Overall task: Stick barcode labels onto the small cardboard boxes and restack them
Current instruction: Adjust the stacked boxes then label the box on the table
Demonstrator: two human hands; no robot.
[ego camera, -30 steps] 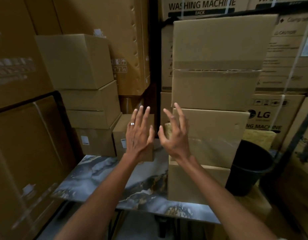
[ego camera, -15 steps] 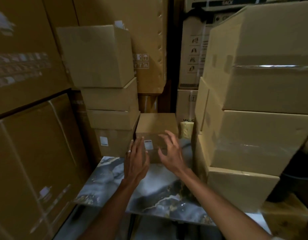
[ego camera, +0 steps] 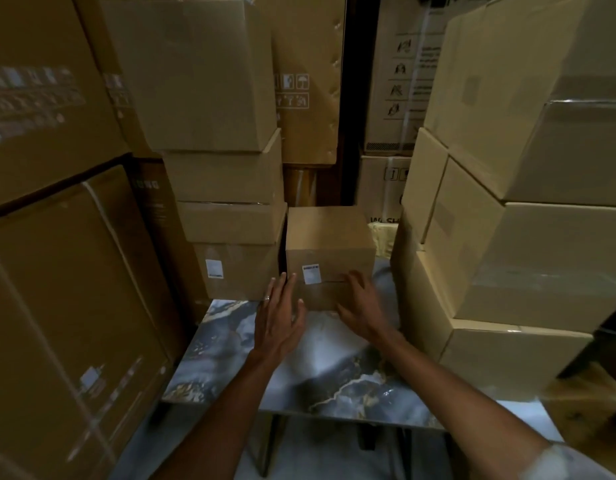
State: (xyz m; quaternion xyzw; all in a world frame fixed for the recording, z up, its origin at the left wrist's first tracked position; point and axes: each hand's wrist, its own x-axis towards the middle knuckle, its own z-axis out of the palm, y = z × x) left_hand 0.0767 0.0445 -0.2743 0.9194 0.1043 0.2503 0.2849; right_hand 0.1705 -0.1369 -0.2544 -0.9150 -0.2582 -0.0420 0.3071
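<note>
Left hand: bare, a ring on one finger, forearm reaching up from the lower edge, palm turned inward, fingers straight and spread; grip wide open, holding nothing, fingertips at the lower left corner of the small brown cardboard box, contact not certain. Right hand: bare, forearm entering from the lower right with a pale sleeve edge at the corner, fingers curled loosely over the lower front face of that box; grip part open, closed on nothing, whether it presses the card cannot be told. Small box: one, standing at the back of the grey marbled surface, between two stacks, bearing one white barcode label on its front, print unreadable. Left stack of plain brown cardboard boxes: four counted, bottom one carrying one white label, blurred. Right stack of pale brown cardboard boxes: four visible, cut off by the right and upper edges. Large brown cartons: two at far left, print smeared, cut by the frame. Printed cartons at the rear: partly hidden, handling symbols faint, count unclear. Yellowish object behind the small box: mostly hidden, unidentifiable. Surface legs: dim, partly concealed by the forearms.
</note>
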